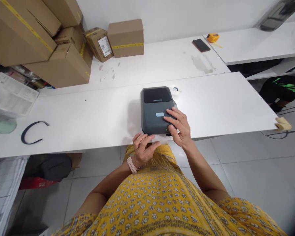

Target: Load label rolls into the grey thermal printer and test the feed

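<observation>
A dark grey label printer (153,113) with a glossy black window and a light blue button stands near the front edge of the white table (108,114). White paper (159,138) sticks out of its front slot. My left hand (144,147) is at the printer's front left, its thumb and fingers closed around the left part of the paper. On the printer's right front part rests my right hand (179,126), fingers spread over the top and the thumb near the front corner.
Cardboard boxes (127,39) are stacked at the back left. A black headband (24,132) lies at the left, a phone (201,45) and yellow tape measure (212,37) at the back right. A small roll (176,90) is behind the printer.
</observation>
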Demonstrator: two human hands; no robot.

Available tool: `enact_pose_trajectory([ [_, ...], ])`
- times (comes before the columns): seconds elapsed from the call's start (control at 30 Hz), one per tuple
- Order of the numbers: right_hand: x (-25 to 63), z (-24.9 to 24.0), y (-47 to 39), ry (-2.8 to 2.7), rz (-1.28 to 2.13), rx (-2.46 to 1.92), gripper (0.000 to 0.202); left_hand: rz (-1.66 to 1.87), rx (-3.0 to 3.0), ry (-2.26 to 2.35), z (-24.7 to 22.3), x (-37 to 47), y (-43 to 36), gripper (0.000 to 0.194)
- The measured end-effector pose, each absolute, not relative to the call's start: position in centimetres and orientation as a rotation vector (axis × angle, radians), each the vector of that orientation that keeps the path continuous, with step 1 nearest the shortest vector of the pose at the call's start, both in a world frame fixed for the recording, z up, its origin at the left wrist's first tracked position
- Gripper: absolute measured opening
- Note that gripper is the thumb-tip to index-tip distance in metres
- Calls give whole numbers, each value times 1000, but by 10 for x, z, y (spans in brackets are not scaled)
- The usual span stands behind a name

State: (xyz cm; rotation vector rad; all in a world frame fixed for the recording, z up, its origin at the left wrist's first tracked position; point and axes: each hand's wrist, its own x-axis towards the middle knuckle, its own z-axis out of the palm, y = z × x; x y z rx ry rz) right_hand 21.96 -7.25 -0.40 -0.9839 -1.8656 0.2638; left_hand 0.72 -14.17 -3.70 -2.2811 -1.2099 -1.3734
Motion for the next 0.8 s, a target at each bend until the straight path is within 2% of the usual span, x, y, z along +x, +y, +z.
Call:
enact_pose_trajectory([
  [0.2, 212, -29, -89, -1803, 289, -980, 44, -1323, -2332, -1231, -48, 7, -136, 17],
  [0.3, 203, -37, -91, -1702, 276, -945, 47, -1319, -2311, -1222, -52, 10, -124, 53],
  [0.37, 198, -41, -90, -1636, 249, -925, 47, -1286, -2326, -1201, -55, 12, -115, 64],
  [0.57, 186, -56, -86, -1524, 213, -928, 49, -1216, -2329, -1189, -77, 8, -104, 47],
  [0.8, 174, -70, -81, -1415, 121, -969, 53, -1443, -2263, -1171, -94, 17, -96, 33],
])
